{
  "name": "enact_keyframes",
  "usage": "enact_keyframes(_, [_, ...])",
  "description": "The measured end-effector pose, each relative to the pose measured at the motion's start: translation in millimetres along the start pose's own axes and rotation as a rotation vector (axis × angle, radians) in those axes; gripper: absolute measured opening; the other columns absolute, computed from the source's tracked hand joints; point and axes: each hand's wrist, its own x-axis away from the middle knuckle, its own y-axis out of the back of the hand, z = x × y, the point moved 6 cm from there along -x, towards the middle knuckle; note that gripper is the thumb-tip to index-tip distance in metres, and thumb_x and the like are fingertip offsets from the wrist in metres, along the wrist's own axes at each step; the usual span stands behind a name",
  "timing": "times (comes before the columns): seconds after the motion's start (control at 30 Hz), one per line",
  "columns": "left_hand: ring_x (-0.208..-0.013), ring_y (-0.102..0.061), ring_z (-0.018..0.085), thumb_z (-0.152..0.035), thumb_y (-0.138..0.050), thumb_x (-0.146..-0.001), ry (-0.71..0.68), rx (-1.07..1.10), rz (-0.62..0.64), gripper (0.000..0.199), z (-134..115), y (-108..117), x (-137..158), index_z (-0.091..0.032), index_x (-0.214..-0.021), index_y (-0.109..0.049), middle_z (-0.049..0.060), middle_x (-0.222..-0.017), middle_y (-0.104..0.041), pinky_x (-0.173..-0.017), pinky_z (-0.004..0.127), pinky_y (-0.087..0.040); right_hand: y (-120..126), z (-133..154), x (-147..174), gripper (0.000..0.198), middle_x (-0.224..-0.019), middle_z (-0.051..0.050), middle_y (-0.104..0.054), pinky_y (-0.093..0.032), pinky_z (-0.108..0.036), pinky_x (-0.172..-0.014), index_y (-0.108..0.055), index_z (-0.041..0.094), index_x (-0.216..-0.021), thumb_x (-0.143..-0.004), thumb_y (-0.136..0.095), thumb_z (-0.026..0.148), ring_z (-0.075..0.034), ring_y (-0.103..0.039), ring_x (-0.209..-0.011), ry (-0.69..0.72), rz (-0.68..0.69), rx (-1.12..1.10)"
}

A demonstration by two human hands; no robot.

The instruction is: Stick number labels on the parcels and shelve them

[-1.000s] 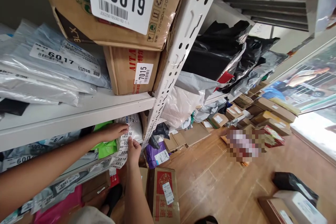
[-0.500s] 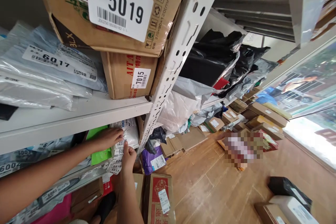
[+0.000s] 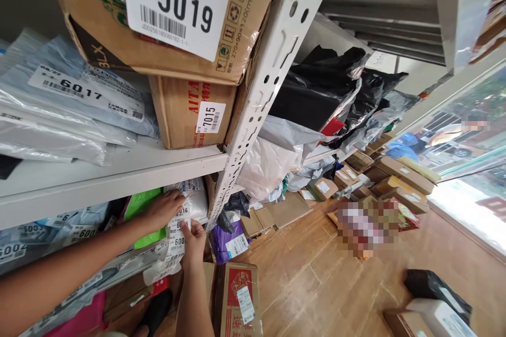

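Note:
My left hand [image 3: 164,209] reaches under the white shelf board [image 3: 118,174] and lies on top of a white plastic parcel [image 3: 195,201] with number labels, next to a green parcel [image 3: 146,205]. From below, my right hand [image 3: 193,236] touches the label strip [image 3: 176,237] hanging at the front of the same stack of parcels. Whether either hand actually grips the parcel is hidden by the bags.
Above the shelf board lie grey mailers labelled 6017 [image 3: 85,93], a box labelled 7015 [image 3: 195,113] and a big carton labelled 5019 [image 3: 169,5]. A perforated white upright [image 3: 256,89] stands right of my hands. Boxes [image 3: 241,300] and parcels cover the wooden floor [image 3: 332,284].
The view has drifted slightly left and down. Both hands slid a little left along the labelled parcels, and the white parcel stack hangs lower.

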Motion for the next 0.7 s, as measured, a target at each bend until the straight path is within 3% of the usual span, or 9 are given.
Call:
enact_keyframes(0.07, [-0.096,-0.060,0.030,-0.011,-0.042,-0.087,-0.009,0.015,0.000,0.022,0,3,-1,-0.013,-0.094,-0.063,0.017,-0.104,-0.062,-0.083,0.042,-0.047,7,-3,6,0.054,-0.045,0.006,-0.040,-0.029,-0.026,-0.045,-0.050,0.021,-0.055,-0.046,-0.075,0.068,-0.010,-0.032,-0.046,-0.037,0.036,-0.020])
enact_keyframes(0.23, [-0.093,-0.062,0.027,-0.015,-0.047,-0.087,0.000,0.058,-0.018,0.017,-1,9,-3,-0.013,-0.089,-0.065,0.014,-0.098,-0.064,-0.083,0.039,-0.050,47,-5,23,0.068,-0.043,0.008,-0.027,-0.024,-0.025,-0.045,-0.025,0.023,-0.045,-0.049,-0.071,0.073,-0.006,-0.020,-0.046,-0.032,-0.075,-0.021])
enact_keyframes(0.33, [-0.104,-0.059,0.028,-0.011,-0.049,-0.085,0.056,0.072,-0.077,0.029,-1,13,3,-0.009,-0.112,-0.060,0.018,-0.114,-0.060,-0.090,0.038,-0.048,70,-4,38,0.070,-0.042,0.008,-0.026,-0.022,-0.025,-0.043,-0.021,0.024,-0.047,-0.048,-0.066,0.078,-0.006,-0.019,-0.044,-0.040,-0.140,-0.048])
enact_keyframes(0.4, [-0.115,-0.055,0.026,-0.004,-0.045,-0.084,-0.015,0.071,-0.103,0.041,-6,13,12,-0.013,-0.122,-0.057,0.015,-0.123,-0.058,-0.099,0.037,-0.044,81,3,50,0.066,-0.044,0.008,-0.028,-0.024,-0.024,-0.044,-0.025,0.024,-0.049,-0.053,-0.066,0.075,-0.006,-0.020,-0.045,-0.027,-0.155,-0.053])
enact_keyframes(0.53, [-0.124,-0.050,0.025,0.003,-0.046,-0.075,-0.257,0.003,-0.059,0.050,-18,5,33,-0.023,-0.113,-0.066,0.006,-0.129,-0.061,-0.108,0.045,-0.034,91,31,72,0.055,-0.050,0.007,-0.034,-0.030,-0.022,-0.047,-0.037,0.021,-0.054,-0.064,-0.064,0.067,-0.007,-0.027,-0.049,0.072,-0.186,0.014])
enact_keyframes(0.63, [-0.127,-0.047,0.032,0.002,-0.045,-0.074,-0.084,-0.078,-0.180,0.049,-22,18,42,-0.017,-0.112,-0.067,0.014,-0.132,-0.059,-0.108,0.061,-0.026,94,54,82,0.052,-0.053,0.006,-0.037,-0.033,-0.022,-0.050,-0.041,0.019,-0.056,-0.067,-0.063,0.065,-0.008,-0.031,-0.052,0.168,-0.236,0.077])
enact_keyframes(0.7, [-0.126,-0.047,0.033,-0.007,-0.044,-0.081,0.000,0.011,-0.316,0.038,-38,32,51,-0.015,-0.107,-0.069,0.017,-0.126,-0.062,-0.108,0.062,-0.025,94,65,87,0.051,-0.053,0.006,-0.038,-0.033,-0.022,-0.050,-0.043,0.019,-0.056,-0.069,-0.063,0.064,-0.008,-0.032,-0.052,0.205,-0.239,0.106])
